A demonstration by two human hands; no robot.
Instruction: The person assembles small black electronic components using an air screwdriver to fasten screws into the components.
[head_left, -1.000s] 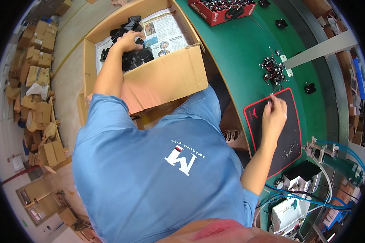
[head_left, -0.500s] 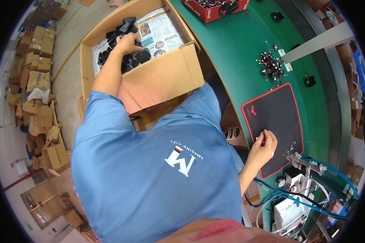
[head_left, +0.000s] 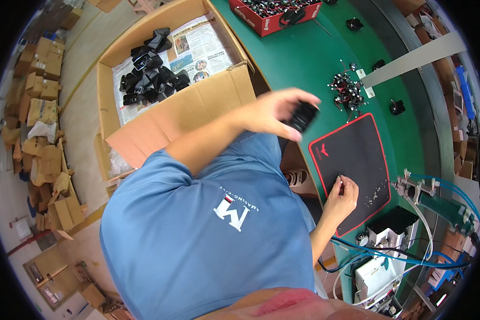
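Observation:
Over the near edge of the green workbench, my left hand grips a black plastic housing, blurred by motion. My right hand rests by the left edge of a black mat with a red border. Its thumb and fingers are pinched together; a tiny pale tip shows there, too small to name. Several tiny metal pieces lie scattered on the mat. To the left, a cardboard box lined with newspaper holds a heap of similar black housings.
Beyond the mat sits a tangle of small wired parts beside a grey metal post. A red box of such parts stands at the back. On the right are a green tool with blue hoses and single black pieces.
My left hand has come out of the cardboard box and swung right to the bench with a black housing. My right hand stays over the mat, still pinched.

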